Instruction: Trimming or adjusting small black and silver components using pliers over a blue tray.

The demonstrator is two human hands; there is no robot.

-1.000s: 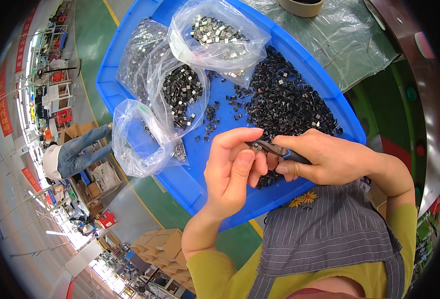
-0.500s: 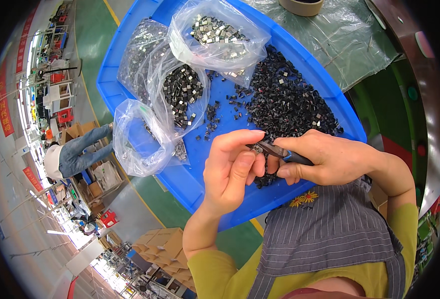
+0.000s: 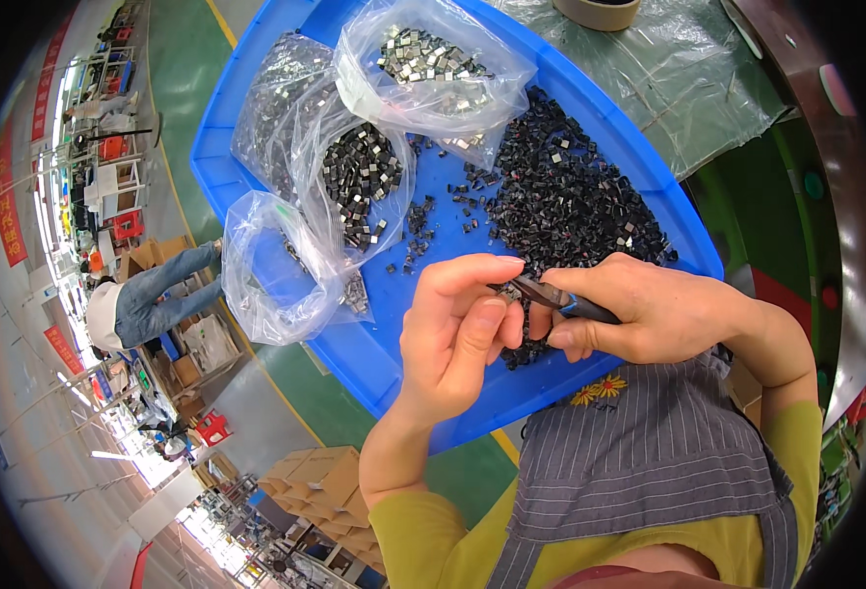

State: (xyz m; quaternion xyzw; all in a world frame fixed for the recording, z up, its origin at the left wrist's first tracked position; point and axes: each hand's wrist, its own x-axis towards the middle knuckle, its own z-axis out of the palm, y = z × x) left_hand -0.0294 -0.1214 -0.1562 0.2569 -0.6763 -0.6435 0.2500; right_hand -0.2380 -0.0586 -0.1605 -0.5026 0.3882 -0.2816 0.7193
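Observation:
My right hand (image 3: 639,309) is wrapped round the dark handles of small pliers (image 3: 548,294) with blue trim. Their jaws point left, to the fingertips of my left hand (image 3: 460,329). Those fingers are curled with thumb and forefinger close together; whatever small piece they pinch is mostly hidden by the fingers and jaws. Both hands are over the near part of a blue tray (image 3: 379,339). Beyond them spreads a heap of small black parts (image 3: 580,196), some with shiny metal faces.
Inside the tray's left side lie clear plastic bags: one of silvery square parts (image 3: 433,61), one of dark parts (image 3: 362,177), and a nearly flat open one (image 3: 281,270). A tape roll (image 3: 598,12) sits on the green-covered table (image 3: 668,79). A person in jeans (image 3: 163,294) stands further left.
Hardly anything differs. The pliers and both hands have shifted very slightly, with the jaws still at my left fingertips.

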